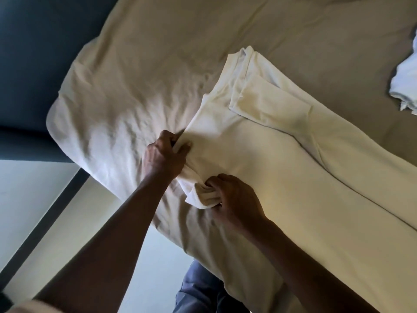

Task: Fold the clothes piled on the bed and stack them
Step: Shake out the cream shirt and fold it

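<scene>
A cream white garment (pixel 266 141) lies spread lengthwise on the bed (pixel 140 71), with one sleeve folded over its body near the top. My left hand (pixel 164 154) grips the garment's left edge, fingers curled round the cloth. Just below it, my right hand (pixel 234 197) pinches a bunched corner of the same garment at its near end. A crumpled white and pale blue piece of clothing (pixel 406 80) lies at the bed's far right edge of view.
The bed has a wrinkled cream sheet, and its corner lies at the left. A dark wall (pixel 33 64) stands beyond it and pale floor (pixel 27 199) below. My blue trousers (pixel 198 290) show at the bottom, against the bed's near edge.
</scene>
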Motion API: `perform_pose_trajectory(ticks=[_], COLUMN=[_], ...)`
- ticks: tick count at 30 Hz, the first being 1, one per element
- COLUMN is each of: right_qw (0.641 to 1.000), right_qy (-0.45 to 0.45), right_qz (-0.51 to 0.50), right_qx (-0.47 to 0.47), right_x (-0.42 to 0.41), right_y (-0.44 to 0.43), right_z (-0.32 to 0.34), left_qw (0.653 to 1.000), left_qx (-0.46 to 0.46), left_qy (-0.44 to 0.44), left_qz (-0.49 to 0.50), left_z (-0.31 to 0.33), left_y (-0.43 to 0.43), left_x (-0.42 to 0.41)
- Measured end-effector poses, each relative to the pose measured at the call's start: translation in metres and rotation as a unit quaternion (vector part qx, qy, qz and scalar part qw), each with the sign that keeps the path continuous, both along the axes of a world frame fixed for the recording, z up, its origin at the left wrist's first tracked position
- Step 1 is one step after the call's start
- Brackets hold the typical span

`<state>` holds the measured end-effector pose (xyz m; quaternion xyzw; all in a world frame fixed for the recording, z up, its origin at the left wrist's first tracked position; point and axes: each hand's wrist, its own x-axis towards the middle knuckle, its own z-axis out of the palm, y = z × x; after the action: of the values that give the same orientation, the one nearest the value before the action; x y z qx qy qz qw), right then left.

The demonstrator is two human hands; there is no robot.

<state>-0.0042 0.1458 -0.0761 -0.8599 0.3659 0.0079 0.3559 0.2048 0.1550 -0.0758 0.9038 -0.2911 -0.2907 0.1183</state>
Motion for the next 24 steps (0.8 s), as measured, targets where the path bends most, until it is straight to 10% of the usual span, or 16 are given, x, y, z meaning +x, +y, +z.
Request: perform_pose_trajectory(ticks=[11, 17, 24], right_qw=[0.926, 0.934, 0.944], right_qy=[-0.051, -0.056, 0.037], right_qz=[-0.228, -0.345, -0.317], right_qx=[0.297, 0.074, -0.082], right_x=[-0.021, -0.035, -0.031], right_y=[-0.140, -0.205, -0.191], right_z=[0.046, 0.016, 0.001], left_qw=[0.903, 0.893, 0.980], left_qx=[-0.096, -0.150, -0.095], left_qy=[0.352, 0.341, 0.050], left_qz=[0.228, 0.252, 0.166], left_z=[0.048, 0.040, 0.006], left_y=[-0.065, -0.135, -0.101], left_x=[0.014, -0.015, -0.036])
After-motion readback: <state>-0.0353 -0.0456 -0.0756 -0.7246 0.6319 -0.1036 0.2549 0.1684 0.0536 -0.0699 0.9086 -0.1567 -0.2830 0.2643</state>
